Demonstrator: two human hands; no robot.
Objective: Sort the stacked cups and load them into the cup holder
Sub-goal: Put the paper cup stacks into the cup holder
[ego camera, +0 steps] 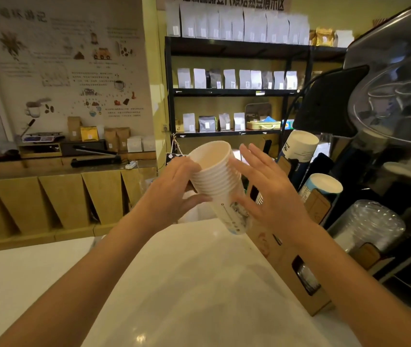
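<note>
White nested cups (214, 176) — tilted, printed.

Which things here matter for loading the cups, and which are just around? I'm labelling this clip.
Job:
- cup stack, held in the left hand
- right hand, open beside the stack
- cardboard holder
- loaded cups

Around:
- clear lids
- coffee bags on the shelf
- wall poster
- white counter

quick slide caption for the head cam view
Left hand grips a tilted stack of paper cups above the white counter; the open right hand steadies it beside the cardboard cup holder.
</note>
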